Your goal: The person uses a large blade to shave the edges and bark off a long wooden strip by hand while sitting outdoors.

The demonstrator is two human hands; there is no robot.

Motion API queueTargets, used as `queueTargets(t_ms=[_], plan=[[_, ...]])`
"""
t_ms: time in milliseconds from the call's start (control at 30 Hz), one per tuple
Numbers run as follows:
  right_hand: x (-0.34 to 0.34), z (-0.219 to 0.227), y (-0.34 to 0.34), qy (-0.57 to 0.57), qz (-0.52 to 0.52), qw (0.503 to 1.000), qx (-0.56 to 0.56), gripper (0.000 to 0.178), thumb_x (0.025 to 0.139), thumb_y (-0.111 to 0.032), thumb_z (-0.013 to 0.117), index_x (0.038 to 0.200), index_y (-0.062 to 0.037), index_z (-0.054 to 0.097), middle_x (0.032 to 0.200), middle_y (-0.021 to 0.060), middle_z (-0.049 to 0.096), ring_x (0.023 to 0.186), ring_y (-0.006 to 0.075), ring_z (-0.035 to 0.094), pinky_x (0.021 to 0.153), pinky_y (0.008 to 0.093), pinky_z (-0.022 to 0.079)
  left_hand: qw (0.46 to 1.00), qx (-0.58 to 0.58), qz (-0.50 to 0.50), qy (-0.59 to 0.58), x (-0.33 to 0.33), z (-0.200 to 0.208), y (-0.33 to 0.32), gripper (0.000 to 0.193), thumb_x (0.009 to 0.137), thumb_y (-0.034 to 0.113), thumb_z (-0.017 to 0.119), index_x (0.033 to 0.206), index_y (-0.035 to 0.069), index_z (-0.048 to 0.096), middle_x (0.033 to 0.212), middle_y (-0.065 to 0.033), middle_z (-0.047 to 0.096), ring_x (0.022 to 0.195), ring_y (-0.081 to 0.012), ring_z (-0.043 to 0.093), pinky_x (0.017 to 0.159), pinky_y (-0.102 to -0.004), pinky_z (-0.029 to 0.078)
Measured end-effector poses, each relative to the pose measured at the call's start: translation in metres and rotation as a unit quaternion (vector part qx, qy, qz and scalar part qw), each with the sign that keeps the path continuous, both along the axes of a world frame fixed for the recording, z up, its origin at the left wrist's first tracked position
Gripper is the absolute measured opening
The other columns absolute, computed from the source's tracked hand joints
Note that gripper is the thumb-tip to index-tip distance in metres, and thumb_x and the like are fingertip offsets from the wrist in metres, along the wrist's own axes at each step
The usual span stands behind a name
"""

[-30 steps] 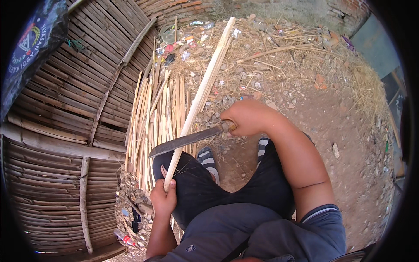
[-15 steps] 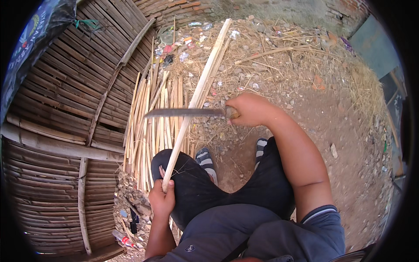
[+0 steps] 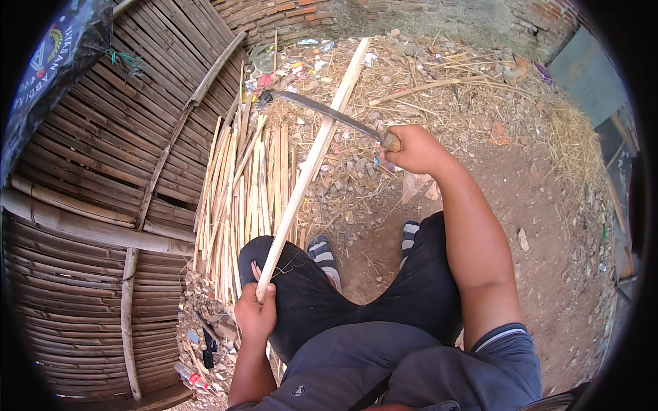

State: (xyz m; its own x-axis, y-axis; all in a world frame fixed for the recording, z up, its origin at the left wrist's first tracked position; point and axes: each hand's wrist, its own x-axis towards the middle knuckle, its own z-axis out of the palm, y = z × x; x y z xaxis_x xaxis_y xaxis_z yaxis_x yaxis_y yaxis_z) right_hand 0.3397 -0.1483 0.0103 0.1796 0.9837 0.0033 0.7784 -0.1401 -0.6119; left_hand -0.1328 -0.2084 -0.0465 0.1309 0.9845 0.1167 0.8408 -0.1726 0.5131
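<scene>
A long pale bamboo strip (image 3: 306,168) slants from my left thigh up and away to the far middle. Its near end is gripped by my left hand (image 3: 256,312), closed with the thumb on top, beside my left knee. In my right hand (image 3: 416,149), the fingers wrap round the wooden handle of a machete (image 3: 322,108). The dark, slightly curved blade points left and crosses the strip in its far half. Whether the edge bites into the wood or only rests against it, I cannot tell.
Many split bamboo strips (image 3: 257,188) lie in a pile left of my feet. A slatted bamboo wall (image 3: 89,137) stands along the left, a brick wall (image 3: 288,20) at the back. Litter and straw (image 3: 572,147) cover the dirt ground. A plastic bottle (image 3: 193,375) lies near left.
My right hand has moved the machete away from me along the strip, and its blade now slants. The strip has shifted slightly; my left hand keeps its grip in nearly the same place.
</scene>
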Motion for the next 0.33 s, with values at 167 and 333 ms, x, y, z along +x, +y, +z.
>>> queueTargets(t_ms=[167, 333], plan=[[-0.04, 0.001, -0.003, -0.042, 0.147, 0.988, -0.021, 0.036, 0.085, -0.031, 0.081, 0.112, -0.0072, 0.074, 0.102, 0.0205, 0.076, 0.1, 0.0407, 0.073, 0.088, 0.05, 0.058, 1.0, 0.011, -0.001, -0.016, -0.001, -0.006, -0.001, 0.04, 0.103, 0.039, 0.071, 0.09, 0.001, 0.065, 0.065, -0.0125, 0.062, 0.059, -0.0222, 0.06, 0.06, -0.0387, 0.047], [-0.077, 0.015, -0.01, -0.13, 0.273, 0.95, -0.077, 0.034, 0.083, -0.031, 0.082, 0.11, -0.0114, 0.074, 0.103, 0.018, 0.076, 0.103, 0.0384, 0.074, 0.089, 0.0506, 0.058, 1.0, 0.014, -0.007, -0.026, -0.001, -0.005, -0.001, 0.04, 0.102, 0.039, 0.073, 0.091, 0.002, 0.065, 0.066, -0.0121, 0.064, 0.06, -0.0199, 0.06, 0.06, -0.0373, 0.047]])
